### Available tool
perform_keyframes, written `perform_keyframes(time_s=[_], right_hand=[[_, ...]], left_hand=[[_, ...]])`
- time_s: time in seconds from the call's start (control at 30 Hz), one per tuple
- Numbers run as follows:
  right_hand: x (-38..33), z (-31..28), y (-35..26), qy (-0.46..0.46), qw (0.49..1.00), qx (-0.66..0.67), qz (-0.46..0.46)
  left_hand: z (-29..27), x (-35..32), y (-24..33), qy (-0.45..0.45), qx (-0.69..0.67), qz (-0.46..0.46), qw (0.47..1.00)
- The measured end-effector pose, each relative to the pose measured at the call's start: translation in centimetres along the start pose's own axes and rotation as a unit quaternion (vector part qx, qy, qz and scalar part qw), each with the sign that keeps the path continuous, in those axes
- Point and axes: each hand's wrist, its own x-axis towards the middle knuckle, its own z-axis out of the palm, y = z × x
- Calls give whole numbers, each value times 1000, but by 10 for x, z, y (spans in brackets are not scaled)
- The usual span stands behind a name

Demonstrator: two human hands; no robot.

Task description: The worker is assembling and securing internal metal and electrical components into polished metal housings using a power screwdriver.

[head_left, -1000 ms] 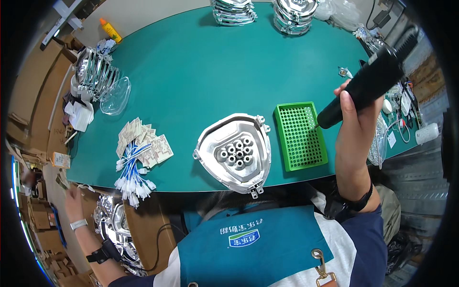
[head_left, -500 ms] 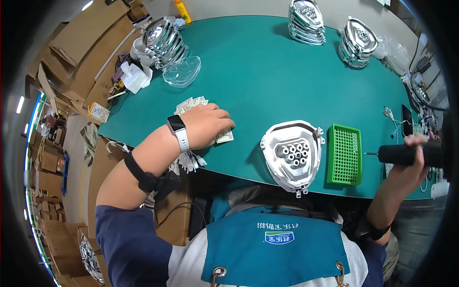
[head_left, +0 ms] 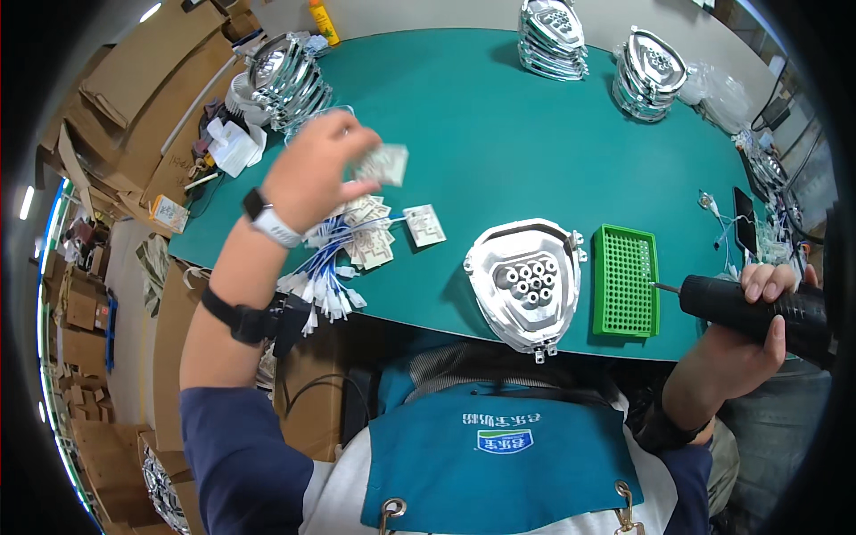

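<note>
My left hand [head_left: 312, 169], smeared by motion, is raised over the left of the table and pinches a pale circuit board [head_left: 388, 166] between thumb and fingers. Under it lies a pile of similar boards [head_left: 370, 241] with blue and white wires and white plug ends [head_left: 325, 290]. One separate board [head_left: 424, 226] rests flat just right of the pile. My right hand [head_left: 744, 348] is wrapped round a black electric screwdriver [head_left: 731, 305], its bit pointing left at the green perforated tray [head_left: 626, 332]. Left of that tray sits a silver lamp housing [head_left: 495, 267] with several white-ringed posts.
Stacks of silver housings stand at the far left [head_left: 290, 85], far middle [head_left: 553, 45] and far right [head_left: 649, 76] of the green table [head_left: 446, 116]. A phone [head_left: 744, 218] and tangled cables lie at the right edge. Cardboard boxes [head_left: 116, 107] crowd the left side.
My left hand has lifted up and left with a board, uncovering the pile and the separate board. The screwdriver has shifted left, its bit now at the green tray's edge. The view has shifted slightly.
</note>
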Motion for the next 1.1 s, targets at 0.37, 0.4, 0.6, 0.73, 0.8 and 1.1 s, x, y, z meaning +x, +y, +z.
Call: perform_keyframes(time_s=[0.37,0.4,0.6,0.73,0.8,1.1], right_hand=[[1,37,3,-67,993,97,-7],[0,42,4,-71,993,95,-7],[-15,77,18,-100,989,92,64],[-23,89,44,-119,988,68,73],[-26,91,52,-126,987,70,64],[-30,92,63,-142,985,64,67]], left_hand=[[-16,-2,119,257,-143,-126,947],[-5,-2,132,199,-162,-87,963],[57,-5,179,68,-197,-53,977],[75,-7,183,72,-169,-54,981],[76,-8,183,102,-159,-57,980],[78,-8,183,112,-184,-57,975]])
